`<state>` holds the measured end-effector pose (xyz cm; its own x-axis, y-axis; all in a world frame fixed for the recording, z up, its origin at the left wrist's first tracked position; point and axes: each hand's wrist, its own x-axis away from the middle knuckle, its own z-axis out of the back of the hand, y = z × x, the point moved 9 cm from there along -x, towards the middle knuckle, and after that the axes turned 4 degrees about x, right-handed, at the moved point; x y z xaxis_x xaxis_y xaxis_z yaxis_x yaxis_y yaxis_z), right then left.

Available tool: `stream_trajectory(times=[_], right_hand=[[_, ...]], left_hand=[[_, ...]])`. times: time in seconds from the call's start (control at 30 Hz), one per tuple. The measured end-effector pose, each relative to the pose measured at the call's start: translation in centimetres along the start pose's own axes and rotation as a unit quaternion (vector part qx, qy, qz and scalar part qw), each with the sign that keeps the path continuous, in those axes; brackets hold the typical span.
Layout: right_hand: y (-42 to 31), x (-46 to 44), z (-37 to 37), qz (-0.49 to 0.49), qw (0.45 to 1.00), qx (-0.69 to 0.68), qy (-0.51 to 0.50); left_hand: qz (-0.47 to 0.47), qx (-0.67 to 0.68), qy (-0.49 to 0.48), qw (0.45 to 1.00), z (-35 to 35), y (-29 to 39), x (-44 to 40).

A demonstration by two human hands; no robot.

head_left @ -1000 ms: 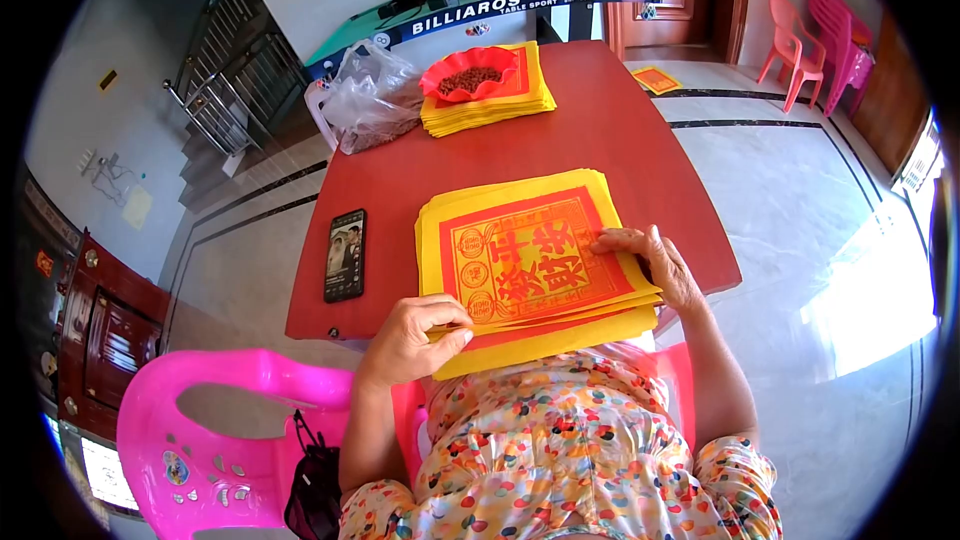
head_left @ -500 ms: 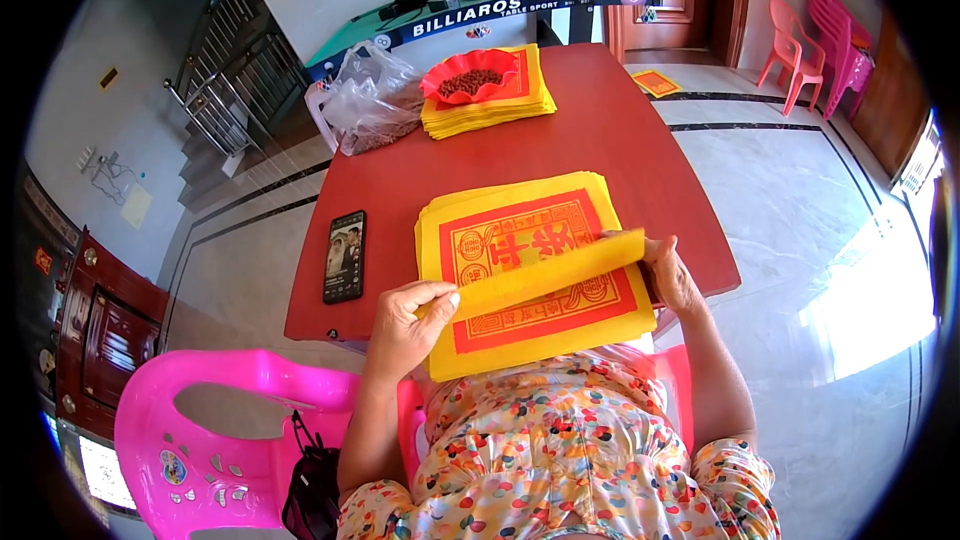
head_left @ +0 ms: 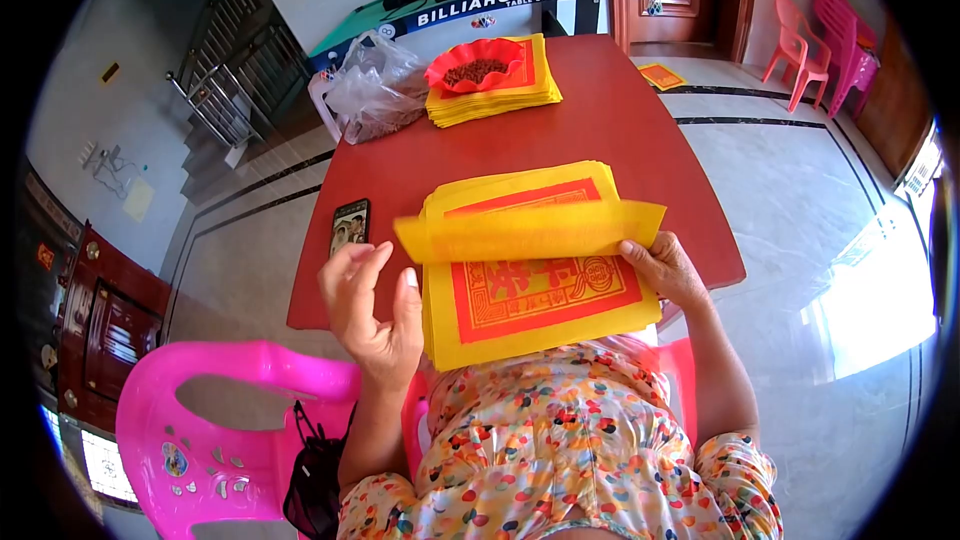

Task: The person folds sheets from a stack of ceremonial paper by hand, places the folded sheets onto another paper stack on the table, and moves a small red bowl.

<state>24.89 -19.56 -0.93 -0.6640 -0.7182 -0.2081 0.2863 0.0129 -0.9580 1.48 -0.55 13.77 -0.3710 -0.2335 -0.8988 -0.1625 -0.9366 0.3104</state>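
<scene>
A stack of yellow joss paper with red print [head_left: 545, 325] lies at the near edge of the red table, in front of my body. Above it, the top sheet [head_left: 530, 232] is folded over into a yellow strip, its left end slightly blurred and raised. My right hand [head_left: 664, 266] pinches the strip's right end between thumb and fingers. Off the strip's left end, my left hand [head_left: 376, 318] is raised with fingers apart and nothing in it. A phone [head_left: 350, 226] lies just beyond the left hand, its lower part hidden by the fingers.
Farther back on the red table [head_left: 640, 160] are another stack of yellow paper [head_left: 500, 112], a red scalloped dish [head_left: 475, 66] of small brown bits and a clear plastic bag [head_left: 375, 90]. A pink chair [head_left: 230, 370] with a black bag [head_left: 315, 475] stands at left. Behind is a billiards table [head_left: 500, 5].
My left hand has let go of the folded sheet's left end, moved left and spread its fingers. The strip has shifted away from my body. My right hand keeps its end.
</scene>
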Motion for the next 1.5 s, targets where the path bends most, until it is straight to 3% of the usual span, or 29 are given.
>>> stream_trajectory(times=[0.07,0.13,0.2,0.23,0.3,0.4,1.13,1.33,1.5], right_hand=[[-0.2,0.1,0.2,-0.011,1.0,0.028,0.005],[-0.2,0.1,0.2,-0.006,1.0,0.024,0.01],[-0.1,0.1,0.3,-0.014,0.999,0.027,0.011],[0.0,0.1,0.3,-0.013,0.999,0.028,0.011],[0.3,0.0,0.4,-0.012,1.0,0.016,0.017],[0.1,0.0,0.4,-0.007,0.999,0.02,0.026],[0.2,0.0,0.2,-0.005,1.0,0.018,0.003],[0.1,-0.1,0.2,-0.005,1.0,0.016,0.008],[0.1,0.0,0.2,-0.008,1.0,0.011,0.007]], left_hand=[[0.019,0.044,-0.05,0.998,-0.3,0.0,0.0],[0.072,0.155,-0.194,0.966,-2.9,0.0,0.5],[0.023,0.171,-0.352,0.92,-5.7,0.9,2.3],[0.023,0.172,-0.351,0.92,-6.0,0.6,2.5],[-0.025,0.158,-0.492,0.856,-8.2,1.3,5.3],[-0.009,0.115,-0.557,0.822,-9.4,0.6,7.0],[0.029,0.177,-0.569,0.803,-9.7,-1.0,7.3],[0.045,0.204,-0.55,0.809,-9.4,-1.0,6.8],[0.039,0.171,-0.5,0.848,-8.1,-1.1,5.3]])
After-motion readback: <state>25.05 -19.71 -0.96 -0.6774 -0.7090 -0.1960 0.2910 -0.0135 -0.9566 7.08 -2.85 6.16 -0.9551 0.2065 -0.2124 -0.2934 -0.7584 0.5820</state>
